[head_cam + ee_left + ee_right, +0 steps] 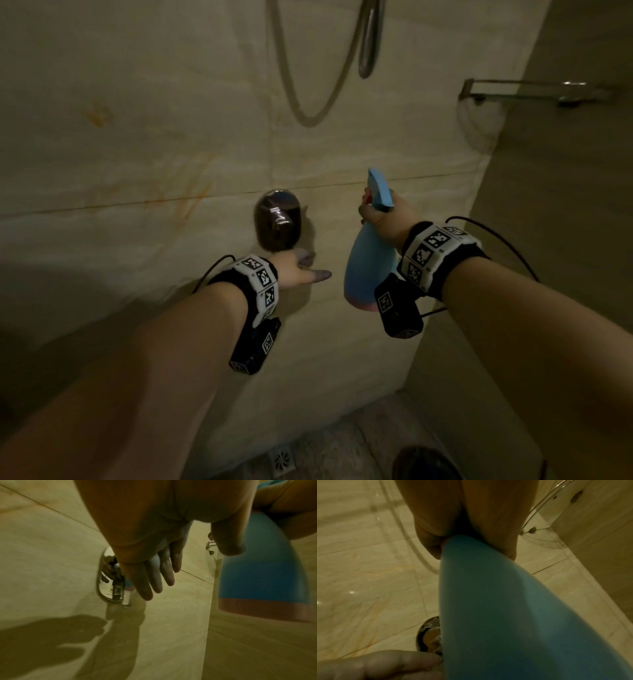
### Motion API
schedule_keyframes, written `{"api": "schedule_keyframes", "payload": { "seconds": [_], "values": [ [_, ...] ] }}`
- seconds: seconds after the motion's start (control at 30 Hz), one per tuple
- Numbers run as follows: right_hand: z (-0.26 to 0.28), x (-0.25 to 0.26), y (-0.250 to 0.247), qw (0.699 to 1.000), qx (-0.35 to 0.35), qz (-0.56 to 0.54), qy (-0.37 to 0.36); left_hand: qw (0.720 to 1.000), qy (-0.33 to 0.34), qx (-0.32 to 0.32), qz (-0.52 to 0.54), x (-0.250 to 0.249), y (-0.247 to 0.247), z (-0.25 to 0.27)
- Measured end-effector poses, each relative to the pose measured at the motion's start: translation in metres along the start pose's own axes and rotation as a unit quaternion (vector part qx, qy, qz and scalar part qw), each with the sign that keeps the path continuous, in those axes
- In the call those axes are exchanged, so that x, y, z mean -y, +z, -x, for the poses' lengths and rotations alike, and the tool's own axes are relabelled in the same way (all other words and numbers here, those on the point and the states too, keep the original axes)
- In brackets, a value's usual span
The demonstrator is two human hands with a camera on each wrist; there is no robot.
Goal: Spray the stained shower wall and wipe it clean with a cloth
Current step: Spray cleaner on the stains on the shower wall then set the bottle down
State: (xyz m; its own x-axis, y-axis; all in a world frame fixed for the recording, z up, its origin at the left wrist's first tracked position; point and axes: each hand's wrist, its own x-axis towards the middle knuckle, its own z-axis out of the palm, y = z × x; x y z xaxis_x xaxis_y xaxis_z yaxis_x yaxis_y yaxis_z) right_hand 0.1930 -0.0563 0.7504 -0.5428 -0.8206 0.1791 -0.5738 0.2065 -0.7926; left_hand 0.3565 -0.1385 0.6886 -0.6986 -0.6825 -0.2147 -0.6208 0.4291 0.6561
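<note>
The beige tiled shower wall [164, 147] carries orange-brown stains [99, 114], and further streaks [191, 202] run along the grout line left of centre. My right hand [383, 214] grips the neck of a light blue spray bottle [366, 263], nozzle up and facing the wall. That bottle [496, 608] fills the right wrist view and shows again [262, 574] at the right of the left wrist view. My left hand [301, 269] is held out empty with straight fingers [154, 577], just below the chrome valve plate [277, 221]. No cloth is in view.
A shower hose [308, 85] loops down the wall at top centre. A glass corner shelf [534, 90] juts out at upper right beside the side wall [565, 205]. A floor drain [282, 460] lies below, and a dark shoe [424, 462] is at the bottom edge.
</note>
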Motion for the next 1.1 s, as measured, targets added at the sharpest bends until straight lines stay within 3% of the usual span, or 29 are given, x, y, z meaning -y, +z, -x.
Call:
{"api": "schedule_keyframes", "payload": {
  "seconds": [0.2,0.47,0.8,1.1],
  "values": [
    [0.001,-0.046,-0.044,1.000,0.010,0.024,0.003,1.000,0.008,0.017,-0.008,-0.036,0.046,-0.026],
    [-0.004,-0.114,-0.050,0.977,0.072,0.201,-0.005,0.999,-0.026,0.038,0.003,-0.045,0.091,-0.048],
    [0.005,-0.199,0.006,0.978,0.109,0.174,0.044,0.993,-0.055,0.079,-0.064,0.004,0.138,-0.071],
    [0.009,-0.283,0.078,0.975,0.099,0.179,0.090,0.988,-0.062,0.100,-0.097,0.067,0.199,-0.110]
  ]
}}
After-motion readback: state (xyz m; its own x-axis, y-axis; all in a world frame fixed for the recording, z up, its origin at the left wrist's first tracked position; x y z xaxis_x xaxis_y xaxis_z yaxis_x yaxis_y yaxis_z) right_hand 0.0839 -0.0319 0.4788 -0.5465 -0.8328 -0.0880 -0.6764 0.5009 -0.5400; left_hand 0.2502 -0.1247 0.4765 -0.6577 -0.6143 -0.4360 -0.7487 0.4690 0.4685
